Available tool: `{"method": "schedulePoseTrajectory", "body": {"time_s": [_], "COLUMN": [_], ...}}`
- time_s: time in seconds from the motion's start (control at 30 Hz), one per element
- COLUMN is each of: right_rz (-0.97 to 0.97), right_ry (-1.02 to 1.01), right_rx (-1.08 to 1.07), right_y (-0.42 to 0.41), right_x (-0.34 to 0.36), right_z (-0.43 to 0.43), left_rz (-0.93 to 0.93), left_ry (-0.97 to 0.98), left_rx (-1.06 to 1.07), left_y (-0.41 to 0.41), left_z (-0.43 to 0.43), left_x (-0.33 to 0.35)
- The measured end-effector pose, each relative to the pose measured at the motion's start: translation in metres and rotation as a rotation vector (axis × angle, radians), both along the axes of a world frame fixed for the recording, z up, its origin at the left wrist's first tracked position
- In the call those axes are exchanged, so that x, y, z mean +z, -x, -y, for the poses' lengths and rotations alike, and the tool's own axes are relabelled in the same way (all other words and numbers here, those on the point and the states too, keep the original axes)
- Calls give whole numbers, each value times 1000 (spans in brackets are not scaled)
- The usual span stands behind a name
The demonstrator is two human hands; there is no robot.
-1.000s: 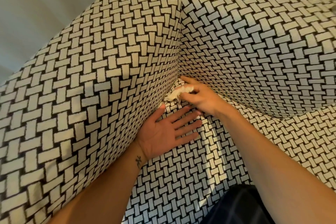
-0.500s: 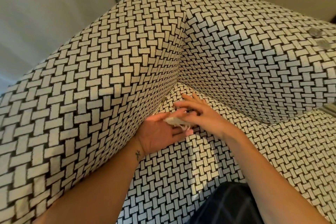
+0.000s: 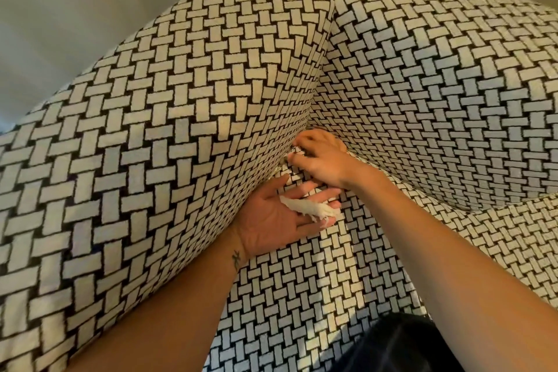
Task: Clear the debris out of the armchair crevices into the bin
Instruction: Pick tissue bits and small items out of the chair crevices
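The armchair (image 3: 181, 136) is covered in black-and-white basket-weave fabric. My left hand (image 3: 280, 217) lies palm up on the seat beside the left arm, fingers straight. A crumpled white tissue scrap (image 3: 311, 208) rests across its fingers. My right hand (image 3: 320, 157) reaches into the back corner crevice, where seat, arm and backrest meet, with its fingers curled down at the gap. A small white bit shows at its fingertips; whether it is pinched I cannot tell.
The chair's left arm rises steeply beside my left hand and the backrest (image 3: 437, 84) closes off the far right. A pale wall (image 3: 75, 9) lies behind the chair. Dark clothing (image 3: 401, 347) shows at the bottom edge. No bin is in view.
My right hand pulled the tissue scrap from the corner crevice, laid it on my left hand's open fingers, then went back to the corner. My left hand stayed on the seat.
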State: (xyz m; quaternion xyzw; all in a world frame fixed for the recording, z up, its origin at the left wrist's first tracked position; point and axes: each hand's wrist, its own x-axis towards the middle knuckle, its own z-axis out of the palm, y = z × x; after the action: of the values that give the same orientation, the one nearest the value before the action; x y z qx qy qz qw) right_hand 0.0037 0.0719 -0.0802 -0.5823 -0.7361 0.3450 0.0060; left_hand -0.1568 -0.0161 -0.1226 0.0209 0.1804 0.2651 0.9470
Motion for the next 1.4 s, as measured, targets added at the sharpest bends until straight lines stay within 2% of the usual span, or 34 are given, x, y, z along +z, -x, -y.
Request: {"method": "schedulePoseTrajectory", "body": {"time_s": [0.17,0.43,0.63,1.0,1.27,1.4], "right_rz": [174,275,323,58,132,84], "right_ry": [-49,5,122,72,132,117], "right_rx": [115,124,128,-11,-18,-46], "right_y": [9,18,26,14,21,20], "right_x": [-4,6,10,3,9,7], "right_z": [-6,-15,-21,-17,-19,-19], "left_rz": [-25,-59,-56,-86,-100,-84], "left_ry": [-15,-56,-33,-23,-34,-34], "left_rx": [-2,-6,-9,-8,-8,-14], "left_y": [-1,-3,-3,-2,-1,-2], "left_z": [0,0,1,1,0,1], "left_x": [0,4,6,4,3,5]}}
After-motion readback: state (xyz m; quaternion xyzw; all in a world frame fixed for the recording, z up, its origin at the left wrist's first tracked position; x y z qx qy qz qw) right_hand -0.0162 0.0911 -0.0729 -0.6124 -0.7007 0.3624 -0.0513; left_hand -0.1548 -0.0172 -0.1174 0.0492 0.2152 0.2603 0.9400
